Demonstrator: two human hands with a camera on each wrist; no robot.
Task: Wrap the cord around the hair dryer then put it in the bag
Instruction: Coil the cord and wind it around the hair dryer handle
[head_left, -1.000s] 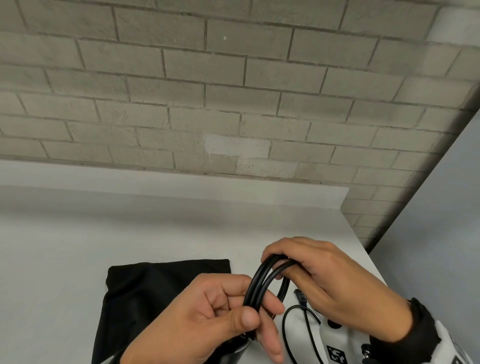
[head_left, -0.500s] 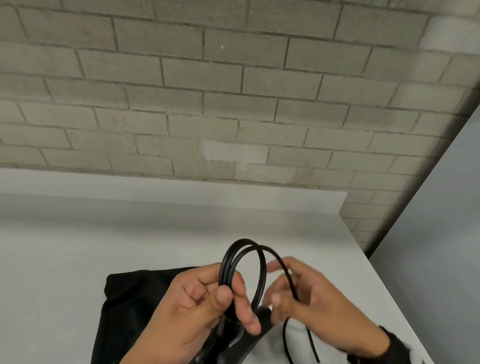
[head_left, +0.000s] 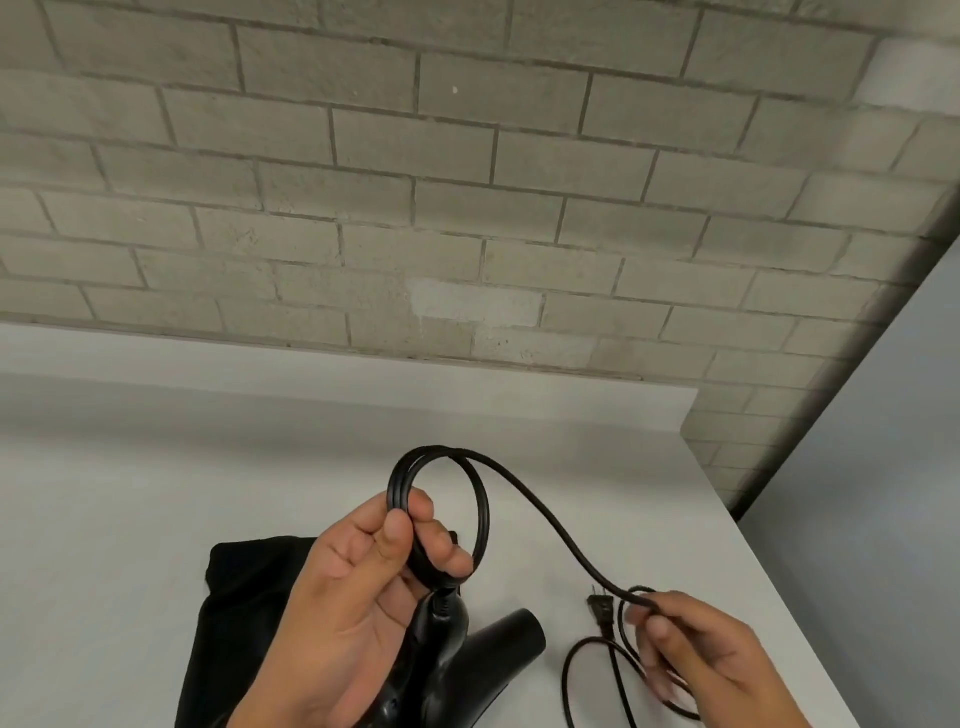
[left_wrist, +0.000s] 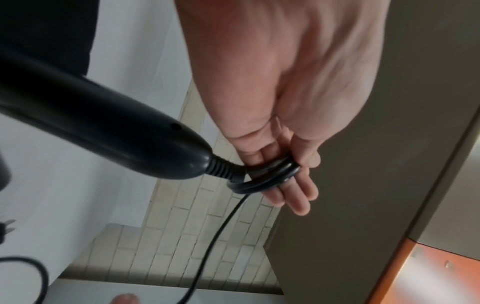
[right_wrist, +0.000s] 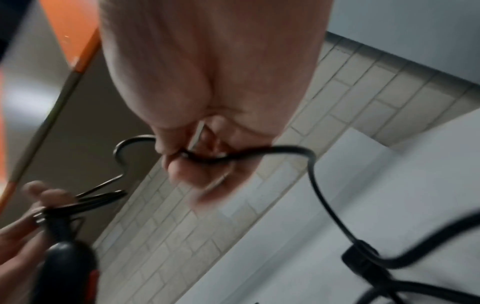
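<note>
My left hand (head_left: 410, 540) holds a small coil of the black cord (head_left: 480, 499) between thumb and fingers, just above the handle end of the black hair dryer (head_left: 483, 660). In the left wrist view the coil (left_wrist: 262, 174) sits round my fingers by the dryer handle (left_wrist: 103, 127). From the coil the cord runs down right to my right hand (head_left: 649, 618), which pinches it (right_wrist: 207, 157). The loose rest of the cord and its plug (head_left: 602, 613) lie on the table. A black bag (head_left: 244, 597) lies flat under and behind my left hand.
The white table (head_left: 156, 493) ends at a right edge near my right hand. A grey block wall (head_left: 467, 208) stands behind it, with a grey panel (head_left: 883, 467) to the right.
My right hand has let go of the coil and drawn down to the right, taking hold of the cord farther along. The left hand keeps the coil, held up a little higher.
</note>
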